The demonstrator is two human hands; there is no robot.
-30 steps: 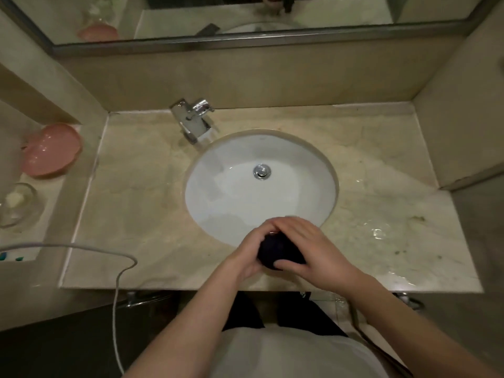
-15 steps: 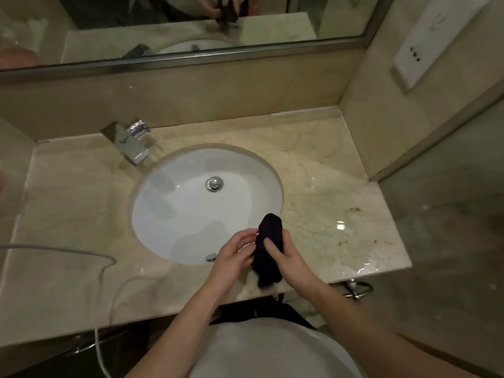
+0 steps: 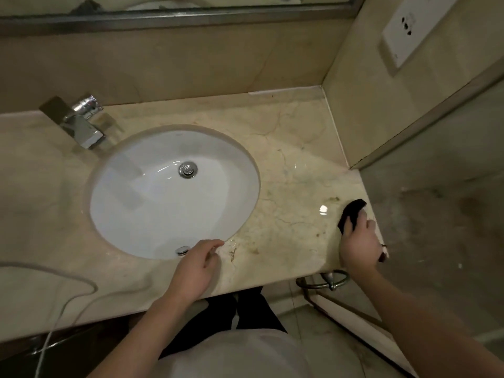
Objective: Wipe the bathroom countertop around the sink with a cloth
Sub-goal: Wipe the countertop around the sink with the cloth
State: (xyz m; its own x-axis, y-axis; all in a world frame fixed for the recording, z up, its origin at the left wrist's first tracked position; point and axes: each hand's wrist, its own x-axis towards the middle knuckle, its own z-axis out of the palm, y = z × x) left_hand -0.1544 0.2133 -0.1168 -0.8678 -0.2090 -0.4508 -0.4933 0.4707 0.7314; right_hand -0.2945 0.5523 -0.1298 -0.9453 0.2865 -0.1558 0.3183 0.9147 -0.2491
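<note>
A beige marble countertop (image 3: 294, 170) surrounds a white oval sink (image 3: 174, 192). My right hand (image 3: 358, 242) presses a dark cloth (image 3: 351, 214) onto the counter's right edge, beside the glass partition. My left hand (image 3: 197, 264) rests empty on the front rim of the counter, fingers loosely apart, next to the sink's overflow fitting. Brownish stains (image 3: 334, 199) and wet patches lie on the counter to the right of the sink.
A chrome faucet (image 3: 81, 122) stands at the back left of the sink. A white cable (image 3: 68, 290) trails over the front left counter edge. A glass partition (image 3: 441, 203) and a tiled wall with a socket plate (image 3: 414, 25) close the right side. A metal ring (image 3: 327, 279) hangs under the counter.
Both hands held the cloth over the sink's front rim before. My right hand has carried it to the counter's right edge, and my left hand has let go.
</note>
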